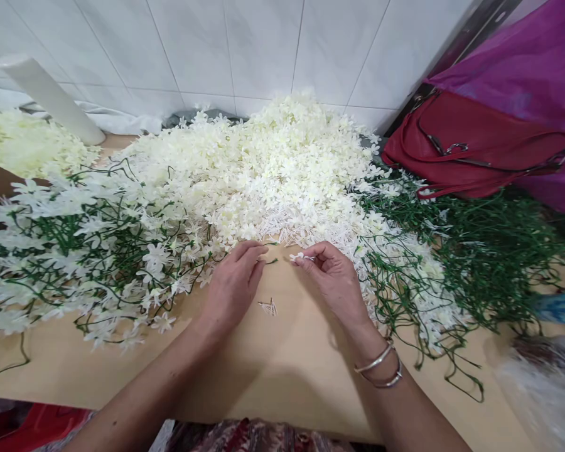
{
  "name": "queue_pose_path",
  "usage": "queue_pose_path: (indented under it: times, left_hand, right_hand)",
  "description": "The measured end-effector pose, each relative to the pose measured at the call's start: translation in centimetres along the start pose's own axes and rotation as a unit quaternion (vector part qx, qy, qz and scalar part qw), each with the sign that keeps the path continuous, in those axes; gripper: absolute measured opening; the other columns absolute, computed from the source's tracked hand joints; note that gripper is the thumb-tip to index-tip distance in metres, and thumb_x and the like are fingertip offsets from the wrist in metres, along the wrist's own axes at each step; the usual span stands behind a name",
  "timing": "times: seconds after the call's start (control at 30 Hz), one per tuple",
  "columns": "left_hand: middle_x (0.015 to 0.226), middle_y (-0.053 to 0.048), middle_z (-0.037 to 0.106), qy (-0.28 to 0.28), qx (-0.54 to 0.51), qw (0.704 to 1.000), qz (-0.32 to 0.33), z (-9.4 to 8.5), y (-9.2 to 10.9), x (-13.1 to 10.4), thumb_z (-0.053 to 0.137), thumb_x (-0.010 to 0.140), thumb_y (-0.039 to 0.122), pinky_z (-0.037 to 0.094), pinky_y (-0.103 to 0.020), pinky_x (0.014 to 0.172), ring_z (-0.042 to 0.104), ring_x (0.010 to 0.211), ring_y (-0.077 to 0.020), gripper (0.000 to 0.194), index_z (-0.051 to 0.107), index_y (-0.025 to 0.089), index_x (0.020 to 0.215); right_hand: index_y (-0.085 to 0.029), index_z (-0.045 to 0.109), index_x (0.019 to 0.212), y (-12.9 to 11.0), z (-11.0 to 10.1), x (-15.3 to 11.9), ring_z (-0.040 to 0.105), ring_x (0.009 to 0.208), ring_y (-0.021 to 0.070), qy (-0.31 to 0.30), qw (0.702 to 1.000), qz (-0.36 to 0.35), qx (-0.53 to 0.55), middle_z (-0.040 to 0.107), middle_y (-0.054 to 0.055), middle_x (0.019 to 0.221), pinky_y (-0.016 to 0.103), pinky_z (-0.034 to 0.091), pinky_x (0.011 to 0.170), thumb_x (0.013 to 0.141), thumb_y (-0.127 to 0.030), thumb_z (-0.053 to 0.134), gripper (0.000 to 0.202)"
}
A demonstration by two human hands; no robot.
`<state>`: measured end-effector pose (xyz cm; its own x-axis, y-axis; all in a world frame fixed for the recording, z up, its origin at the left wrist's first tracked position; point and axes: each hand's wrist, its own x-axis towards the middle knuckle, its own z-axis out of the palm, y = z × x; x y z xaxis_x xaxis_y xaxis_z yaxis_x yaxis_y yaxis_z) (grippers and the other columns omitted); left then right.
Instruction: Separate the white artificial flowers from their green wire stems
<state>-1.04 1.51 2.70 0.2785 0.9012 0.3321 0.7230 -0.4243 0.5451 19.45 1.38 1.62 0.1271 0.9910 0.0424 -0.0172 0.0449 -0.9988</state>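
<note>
My left hand (238, 276) is closed, thumb against the fingers, on a green plastic stem (272, 261) whose tip pokes out to the right. Across a small gap, my right hand (332, 276) pinches a small white artificial flower (301, 257) between thumb and fingertips. Below and between the hands, several short thin pale pieces (268, 306) lie on the table (273, 364). Just beyond them rises a large heap of loose white flowers (282, 169). Left of my left hand is a pile of white flowers on green stems (117, 245).
Bare green stems (494, 251) are heaped on the right, over some white flowers. Behind them rests a red handbag (471, 144) near a purple cloth (522, 56). A white roll (51, 100) leans at back left; a clear plastic bag (546, 389) sits at front right. A tiled wall (263, 50) closes the back.
</note>
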Motion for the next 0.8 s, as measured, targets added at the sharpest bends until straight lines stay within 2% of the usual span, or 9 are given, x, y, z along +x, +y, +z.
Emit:
queue_pose_path:
  times: [0.07, 0.17, 0.3, 0.4, 0.5, 0.6, 0.7, 0.8]
  left_hand:
    - [0.127, -0.011, 0.07, -0.034, 0.046, 0.998, 0.037, 0.6, -0.2, 0.2, 0.056, 0.102, 0.019, 0.055, -0.039, 0.095, 0.07, 0.111, -0.0261, 0.019, 0.068, 0.019, 0.117]
    - [0.117, -0.009, 0.072, -0.065, 0.115, 0.99, 0.055, 1.6, -0.4, 0.6, 0.058, 0.103, 0.021, 0.051, -0.041, 0.091, 0.069, 0.104, -0.0269, 0.013, 0.069, 0.019, 0.109]
    - [0.099, -0.007, 0.072, -0.063, 0.182, 0.977, 0.087, 2.6, -0.8, 1.1, 0.053, 0.105, 0.022, 0.045, -0.042, 0.086, 0.066, 0.094, -0.0264, 0.017, 0.066, 0.02, 0.096]
    - [0.099, -0.008, 0.072, -0.053, 0.191, 0.974, 0.114, 2.6, -0.9, 1.1, 0.05, 0.106, 0.02, 0.043, -0.045, 0.092, 0.066, 0.096, -0.0273, 0.018, 0.064, 0.019, 0.095]
    - [0.102, -0.007, 0.073, -0.003, 0.099, 0.99, 0.1, 2.1, -0.6, 0.9, 0.049, 0.107, 0.02, 0.041, -0.046, 0.102, 0.067, 0.101, -0.0248, 0.015, 0.062, 0.019, 0.099]
    - [0.1, -0.005, 0.073, 0.03, -0.085, 0.995, 0.04, 1.3, 0.1, 0.6, 0.051, 0.106, 0.024, 0.048, -0.039, 0.097, 0.068, 0.097, -0.02, 0.012, 0.062, 0.021, 0.103]
    - [0.102, -0.006, 0.075, 0.016, -0.279, 0.959, -0.054, 1.0, 0.5, 0.5, 0.06, 0.102, 0.032, 0.054, -0.031, 0.086, 0.071, 0.095, -0.0185, 0.015, 0.066, 0.021, 0.11]
    - [0.099, -0.007, 0.078, 0.009, -0.395, 0.912, -0.112, 1.5, 0.5, 0.5, 0.072, 0.094, 0.039, 0.058, -0.03, 0.086, 0.074, 0.093, -0.0196, 0.022, 0.074, 0.019, 0.104]
  right_hand:
    - [-0.023, 0.072, 0.079, -0.1, -0.3, 0.2, 0.063, 0.073, 0.0171, 0.008, 1.0, 0.001, -0.007, 0.07, -0.002, 0.073, 0.03, 0.047, 0.071, 0.077, -0.028, 0.084, 0.013]
    - [-0.023, 0.074, 0.077, -0.3, -0.7, 0.4, 0.063, 0.072, 0.0175, 0.025, 1.0, -0.004, -0.009, 0.071, -0.001, 0.072, 0.031, 0.048, 0.071, 0.075, -0.029, 0.085, 0.013]
    - [-0.023, 0.077, 0.079, -0.1, -0.9, 0.5, 0.067, 0.074, 0.0185, 0.004, 1.0, 0.007, 0.019, 0.076, 0.001, 0.075, 0.032, 0.051, 0.073, 0.076, -0.035, 0.086, 0.015]
    - [-0.023, 0.079, 0.085, 0.3, -1.0, 0.5, 0.069, 0.075, 0.0179, -0.026, 0.999, 0.017, 0.035, 0.078, 0.002, 0.08, 0.031, 0.053, 0.074, 0.078, -0.037, 0.086, 0.017]
    - [-0.024, 0.078, 0.087, 0.4, -1.0, 0.5, 0.069, 0.074, 0.017, -0.035, 0.998, 0.027, 0.046, 0.079, 0.001, 0.081, 0.029, 0.052, 0.071, 0.078, -0.037, 0.087, 0.019]
    - [-0.023, 0.075, 0.085, 0.0, -0.8, 0.4, 0.071, 0.076, 0.0184, -0.034, 0.996, 0.039, 0.074, 0.078, 0.002, 0.078, 0.03, 0.054, 0.075, 0.077, -0.04, 0.088, 0.023]
    - [-0.023, 0.074, 0.083, -0.4, -0.5, 0.3, 0.069, 0.074, 0.0185, -0.039, 0.993, 0.062, 0.095, 0.077, 0.001, 0.077, 0.032, 0.056, 0.074, 0.073, -0.046, 0.091, 0.03]
    - [-0.024, 0.074, 0.081, -0.5, -0.1, 0.1, 0.066, 0.072, 0.0174, -0.046, 0.989, 0.079, 0.119, 0.076, 0.0, 0.079, 0.032, 0.056, 0.073, 0.065, -0.049, 0.095, 0.036]
